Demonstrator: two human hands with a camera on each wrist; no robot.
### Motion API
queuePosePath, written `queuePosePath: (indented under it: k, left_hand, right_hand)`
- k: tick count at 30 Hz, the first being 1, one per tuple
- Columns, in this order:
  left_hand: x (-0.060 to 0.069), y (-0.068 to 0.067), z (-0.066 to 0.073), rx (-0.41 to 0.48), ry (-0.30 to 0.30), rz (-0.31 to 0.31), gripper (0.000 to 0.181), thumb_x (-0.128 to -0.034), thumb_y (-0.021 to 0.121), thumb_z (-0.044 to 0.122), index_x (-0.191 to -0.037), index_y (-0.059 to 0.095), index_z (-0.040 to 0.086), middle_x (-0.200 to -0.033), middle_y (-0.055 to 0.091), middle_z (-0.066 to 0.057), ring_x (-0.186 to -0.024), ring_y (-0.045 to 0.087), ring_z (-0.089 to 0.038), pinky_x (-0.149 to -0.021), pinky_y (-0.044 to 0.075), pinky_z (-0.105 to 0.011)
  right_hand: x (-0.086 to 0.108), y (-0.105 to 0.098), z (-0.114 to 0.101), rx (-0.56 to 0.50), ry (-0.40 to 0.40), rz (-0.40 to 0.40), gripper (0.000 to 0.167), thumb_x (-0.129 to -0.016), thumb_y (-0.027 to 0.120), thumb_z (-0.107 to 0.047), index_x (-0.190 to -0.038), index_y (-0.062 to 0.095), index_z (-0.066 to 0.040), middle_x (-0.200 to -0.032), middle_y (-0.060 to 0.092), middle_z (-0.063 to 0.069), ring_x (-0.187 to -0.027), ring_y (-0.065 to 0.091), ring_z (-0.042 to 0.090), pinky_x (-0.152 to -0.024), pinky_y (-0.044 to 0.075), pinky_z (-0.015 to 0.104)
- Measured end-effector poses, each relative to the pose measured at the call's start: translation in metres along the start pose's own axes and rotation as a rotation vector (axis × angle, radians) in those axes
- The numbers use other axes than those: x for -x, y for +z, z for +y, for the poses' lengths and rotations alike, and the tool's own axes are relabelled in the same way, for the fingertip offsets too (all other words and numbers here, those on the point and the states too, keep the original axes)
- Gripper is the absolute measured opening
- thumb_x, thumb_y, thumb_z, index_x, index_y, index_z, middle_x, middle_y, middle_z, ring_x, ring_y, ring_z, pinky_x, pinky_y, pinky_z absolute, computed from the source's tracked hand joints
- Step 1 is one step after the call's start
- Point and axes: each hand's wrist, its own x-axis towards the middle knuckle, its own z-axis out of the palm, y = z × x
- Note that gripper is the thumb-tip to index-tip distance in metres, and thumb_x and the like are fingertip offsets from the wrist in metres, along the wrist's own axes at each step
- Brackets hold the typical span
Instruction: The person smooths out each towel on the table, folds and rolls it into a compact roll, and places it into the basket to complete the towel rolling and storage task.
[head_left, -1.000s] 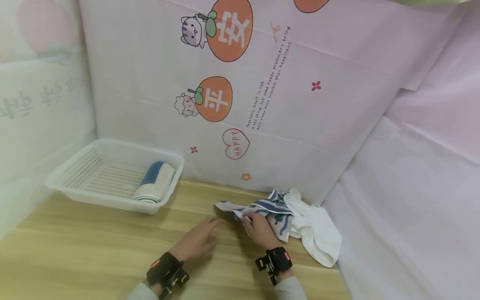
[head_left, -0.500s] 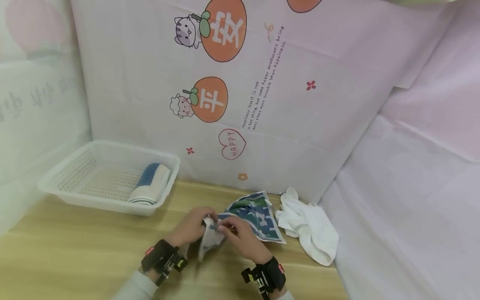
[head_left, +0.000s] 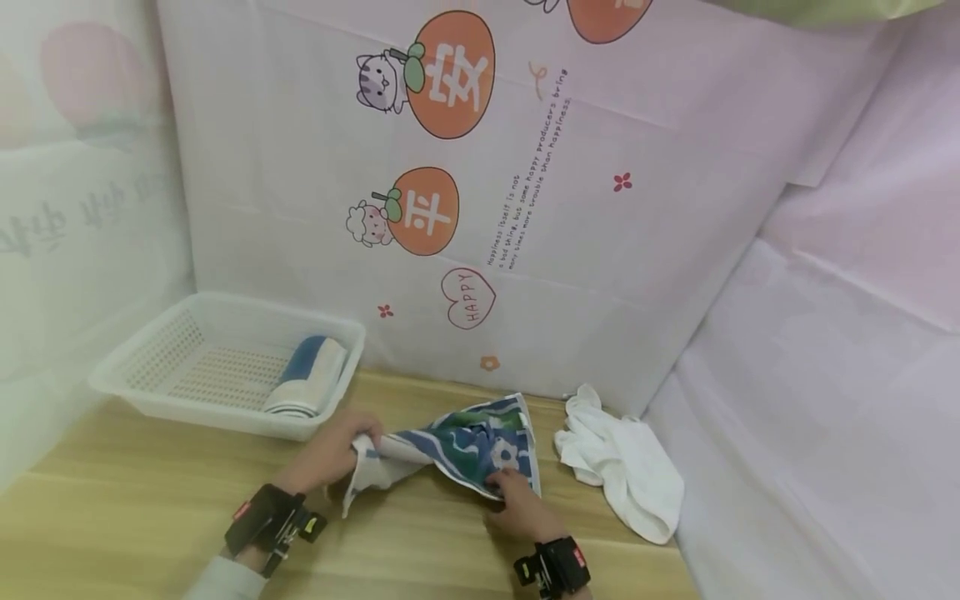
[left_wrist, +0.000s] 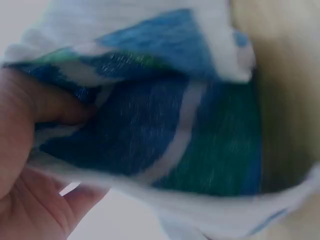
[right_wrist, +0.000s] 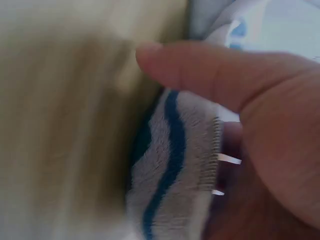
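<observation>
**Blue, green and white patterned towel (head_left: 461,442) held at two spots, lower centre**

Left hand (head_left: 336,452): thumb and fingers clamped on its left end, raised off the wood-grain counter (head_left: 420,554). Right hand (head_left: 525,510): thumb and fingers pinch the lower edge. Wide grip probably keeps fabric spread.

Crumpled white cloth (head_left: 633,471) lower right; white perforated plastic basket (head_left: 217,415) left, off-white-and-blue rolled towel (head_left: 311,375) inside along its right side. Likely parked aside for working room.

Text on pale printed sheet (head_left: 600,275): "HAPPY", 安, 平, "Happiness itself is not a bad thing…". Red tags on black wrist units (head_left: 258,518): illegible.
</observation>
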Motion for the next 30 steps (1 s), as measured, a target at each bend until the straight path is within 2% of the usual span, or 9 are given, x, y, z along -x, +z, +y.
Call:
queuePosePath:
  k: [3,7,10,13,17,21,23,26,30]
  left_hand:
    - [0.016,0.002,-0.012,-0.014,-0.036,-0.017,0.043,-0.0634,0.058,-0.019,-0.08,0.062,0.021,-0.094,0.069,0.006,-0.092,0.063,-0.017,-0.085,0.052,-0.038]
    - [0.026,0.001,-0.019,0.016,-0.08,0.004,0.039,-0.0692,0.056,-0.017,-0.083,0.065,0.017,-0.095,0.07,0.001,-0.09,0.062,-0.019,-0.08,0.051,-0.033]
    - [0.026,-0.003,-0.018,0.038,-0.07,0.056,0.038,-0.0731,0.051,-0.018,-0.084,0.066,0.015,-0.093,0.071,-0.001,-0.082,0.06,-0.011,-0.072,0.05,-0.027]
    - [0.027,-0.007,-0.014,0.081,-0.054,0.092,0.039,-0.0788,0.046,-0.017,-0.097,0.068,0.009,-0.097,0.071,-0.007,-0.064,0.052,-0.003,-0.057,0.048,-0.024]
    - [0.04,-0.011,-0.012,0.092,-0.05,0.088,0.043,-0.0819,0.046,-0.015,-0.115,0.066,0.004,-0.109,0.072,-0.012,-0.066,0.057,-0.005,-0.058,0.053,-0.027]
    - [0.061,-0.009,-0.02,-0.049,-0.013,0.029,0.037,-0.0786,0.058,-0.01,-0.106,0.072,0.011,-0.105,0.074,0.002,-0.095,0.065,-0.012,-0.082,0.056,-0.034]
    - [0.069,-0.011,-0.023,-0.055,-0.022,-0.039,0.034,-0.0778,0.061,-0.007,-0.102,0.074,0.014,-0.1,0.072,0.007,-0.092,0.064,-0.01,-0.081,0.055,-0.033]
    - [0.072,-0.02,-0.019,0.038,-0.05,-0.146,0.033,-0.0795,0.061,-0.003,-0.103,0.075,0.016,-0.102,0.071,0.008,-0.093,0.061,-0.009,-0.081,0.052,-0.03]
    - [0.069,-0.032,-0.009,0.194,-0.012,-0.211,0.027,-0.0864,0.059,-0.002,-0.107,0.073,0.009,-0.105,0.072,-0.003,-0.097,0.065,-0.016,-0.085,0.055,-0.031]
  right_hand:
    - [0.008,0.005,0.01,0.016,0.005,0.029,0.03,-0.084,0.079,-0.008,-0.111,0.068,-0.002,-0.106,0.066,0.008,-0.097,0.062,0.024,-0.083,0.054,0.04]
    - [0.018,0.003,0.022,0.028,-0.084,0.136,0.007,-0.087,0.074,-0.004,-0.093,0.071,-0.006,-0.087,0.068,0.001,-0.079,0.061,0.011,-0.069,0.052,0.029]
    - [0.029,-0.013,0.025,0.036,-0.113,0.25,0.003,-0.09,0.072,-0.004,-0.09,0.071,-0.007,-0.084,0.069,0.0,-0.077,0.06,0.01,-0.068,0.05,0.027]
    - [0.047,-0.039,0.022,-0.022,-0.06,0.284,0.003,-0.092,0.071,-0.006,-0.094,0.072,-0.008,-0.084,0.067,0.0,-0.076,0.058,0.01,-0.066,0.049,0.027]
    - [0.074,-0.062,0.02,-0.142,0.007,0.178,0.008,-0.097,0.068,-0.019,-0.094,0.073,-0.013,-0.08,0.065,-0.004,-0.071,0.055,0.004,-0.062,0.047,0.025]
    - [0.094,-0.057,0.031,-0.204,0.035,0.048,0.018,-0.101,0.063,-0.026,-0.09,0.073,-0.016,-0.082,0.066,-0.01,-0.072,0.055,-0.003,-0.064,0.047,0.022]
    - [0.099,-0.049,0.037,-0.214,0.038,0.015,0.018,-0.1,0.064,-0.026,-0.089,0.074,-0.015,-0.082,0.067,-0.011,-0.072,0.054,-0.003,-0.064,0.047,0.022]
    - [0.103,-0.04,0.044,-0.232,0.053,-0.013,0.016,-0.098,0.067,-0.024,-0.092,0.076,-0.013,-0.085,0.07,-0.009,-0.074,0.057,-0.003,-0.066,0.049,0.022]
    - [0.106,-0.039,0.045,-0.223,0.076,-0.004,0.013,-0.096,0.069,-0.022,-0.095,0.077,-0.011,-0.091,0.072,-0.005,-0.081,0.061,-0.001,-0.07,0.052,0.023]
